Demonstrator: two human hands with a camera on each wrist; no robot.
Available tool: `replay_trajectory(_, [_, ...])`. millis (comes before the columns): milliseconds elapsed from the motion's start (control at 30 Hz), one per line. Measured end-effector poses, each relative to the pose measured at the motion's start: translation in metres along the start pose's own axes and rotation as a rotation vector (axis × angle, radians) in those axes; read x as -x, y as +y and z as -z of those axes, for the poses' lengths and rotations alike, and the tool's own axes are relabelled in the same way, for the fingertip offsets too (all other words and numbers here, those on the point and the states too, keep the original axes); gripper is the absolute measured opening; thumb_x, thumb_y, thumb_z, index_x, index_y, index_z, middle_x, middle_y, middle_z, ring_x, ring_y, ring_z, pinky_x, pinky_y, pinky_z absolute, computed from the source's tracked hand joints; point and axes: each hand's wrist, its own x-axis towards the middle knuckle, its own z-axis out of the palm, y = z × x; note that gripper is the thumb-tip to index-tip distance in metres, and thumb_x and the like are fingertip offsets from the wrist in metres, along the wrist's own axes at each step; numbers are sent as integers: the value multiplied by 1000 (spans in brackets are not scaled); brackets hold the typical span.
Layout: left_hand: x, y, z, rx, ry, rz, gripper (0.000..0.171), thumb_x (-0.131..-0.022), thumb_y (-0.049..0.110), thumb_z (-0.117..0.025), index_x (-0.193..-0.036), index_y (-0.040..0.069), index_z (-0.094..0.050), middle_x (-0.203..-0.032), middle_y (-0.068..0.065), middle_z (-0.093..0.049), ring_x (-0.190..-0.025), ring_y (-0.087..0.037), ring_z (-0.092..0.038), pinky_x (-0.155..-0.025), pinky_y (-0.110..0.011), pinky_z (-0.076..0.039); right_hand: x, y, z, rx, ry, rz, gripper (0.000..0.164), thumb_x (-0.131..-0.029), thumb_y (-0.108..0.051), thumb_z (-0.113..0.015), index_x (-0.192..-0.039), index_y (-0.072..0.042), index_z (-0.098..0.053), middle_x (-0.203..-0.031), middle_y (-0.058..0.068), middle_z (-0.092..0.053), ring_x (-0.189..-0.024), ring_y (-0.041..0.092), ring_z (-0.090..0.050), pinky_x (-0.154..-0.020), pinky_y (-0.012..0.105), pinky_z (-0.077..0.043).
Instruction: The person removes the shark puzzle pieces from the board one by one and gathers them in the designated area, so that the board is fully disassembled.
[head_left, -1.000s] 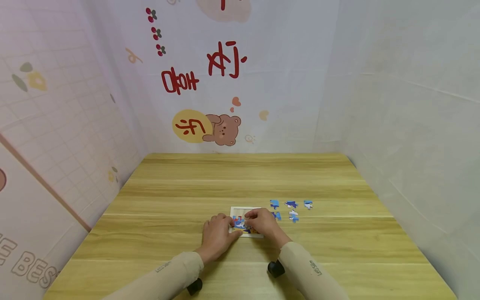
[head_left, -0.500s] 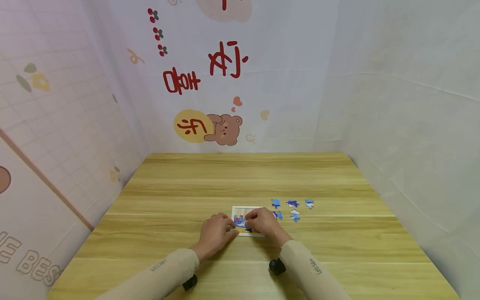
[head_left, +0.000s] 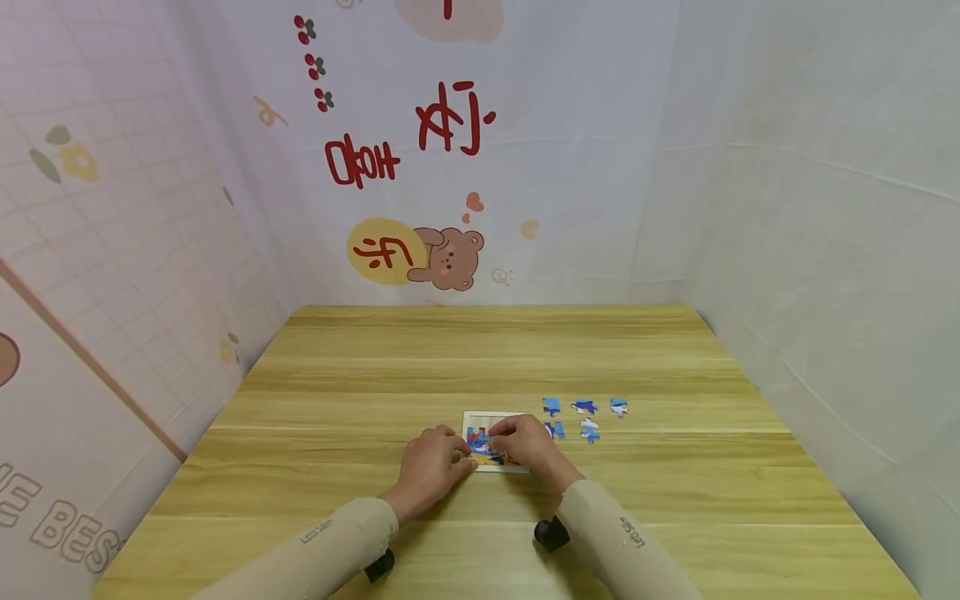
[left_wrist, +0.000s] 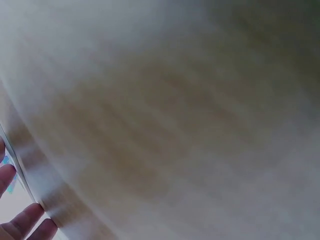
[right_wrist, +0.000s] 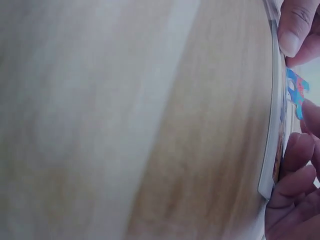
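A small white puzzle frame (head_left: 498, 468) lies on the wooden table, its lower part filled with blue, red and yellow jigsaw pieces. My left hand (head_left: 431, 463) holds it at the left side, thumb near the lower left corner. In the left wrist view, fingertips (left_wrist: 31, 212) sit right at the frame's edge. My right hand (head_left: 525, 443) reaches over the frame from the right, its thumb and forefinger pinching a jigsaw piece that the fingers largely hide. Beside those fingers in the right wrist view, a blue and red jigsaw piece (right_wrist: 297, 87) shows.
Several loose blue and white jigsaw pieces lie right of the frame, among them a dark blue one (head_left: 584, 407) and a light blue and white one (head_left: 590, 431). A printed white cloth wall (head_left: 585, 208) stands behind the wooden table (head_left: 375, 350).
My left hand has shifted slightly left, its thumb drawn back toward the frame's edge. The right hand stays over the frame with small finger movements. The loose pieces lie as before.
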Motion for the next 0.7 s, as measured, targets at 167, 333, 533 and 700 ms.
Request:
replay_trajectory(167, [-1,-1,-2,-3,-6,9,19,-84,31,-79,-91,13,-78,-100,-5,-64,-91,-26,-59,-77,-49,-46,-1,0,-4,-14,65,2,4,-86,-12,-76,-85,-9,-75,-83,-1,-67,-74,15,-54,-68,30,-45])
replay_trajectory(333, [-2,-1,-2,-7,-2,10,19,-85,32,-78,-90,14,-77,-100,-4,-64,-92,-26,-60,-77,-48,-46,-1,0,-4,4,82,20,4,-85,-12,-77,-83,-10,-74,-77,-3,-65,-67,14,-52,-62,29,-42])
replay_trajectory(533, [-3,-1,-4,-15,9,-3,18,-83,32,-79,-89,15,-77,-98,-4,-64,-89,-25,-59,-74,-47,-46,1,0,-4,-62,80,7,3,-86,-10,-75,-87,-8,-73,-73,-1,-63,-57,12,-52,-53,26,-41])
replay_trajectory(700, [-3,-2,-2,-18,-10,10,19,-83,32,-79,-88,15,-77,-97,-3,-63,-87,-25,-59,-73,-47,-46,3,0,3,-184,71,-11,10,-91,-7,-68,-100,-4,-72,-86,3,-67,-62,16,-56,-57,29,-48])
